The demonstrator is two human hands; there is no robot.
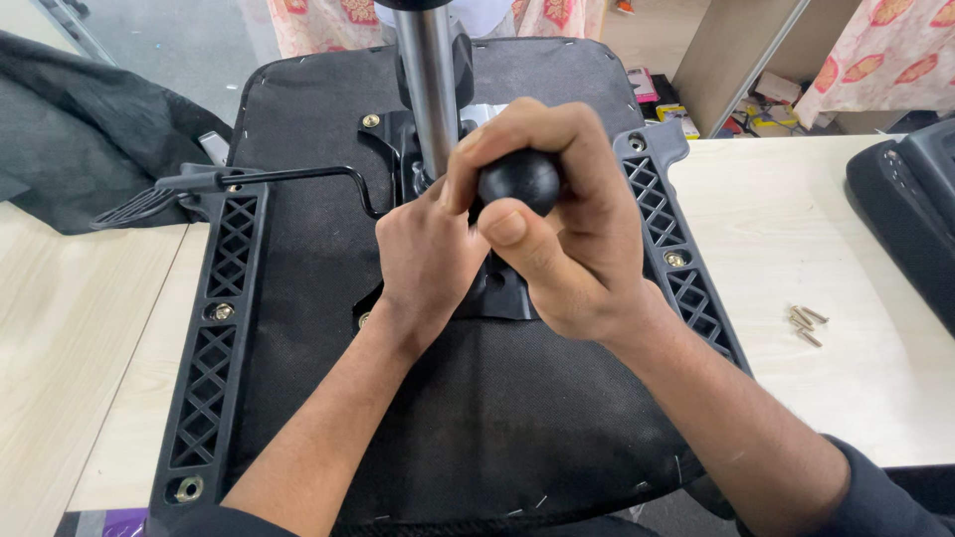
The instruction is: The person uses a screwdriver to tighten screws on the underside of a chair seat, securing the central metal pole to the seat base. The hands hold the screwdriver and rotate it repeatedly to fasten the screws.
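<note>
Right hand (562, 244) was wrapped tight round a black knob (519, 181), thumb pressed under it, centre of frame. Knob looked hard, smooth, rounded: likely a tool handle, best gripped in the palm; shaft hidden behind the fingers. Left hand (428, 264) sat just left of it, fingers curled down against the black plate (497, 293) at the foot of the steel column (430, 85); whether it pinched anything, could not tell. Upturned seat (328, 259) lay across the table (826, 259), filling mid-frame; judged heavy, stiff at the lattice brackets (219, 328), cloth-covered elsewhere. Lever (269, 179) at upper left. Loose screws (806, 323) lay at right, well apart from both hands
</note>
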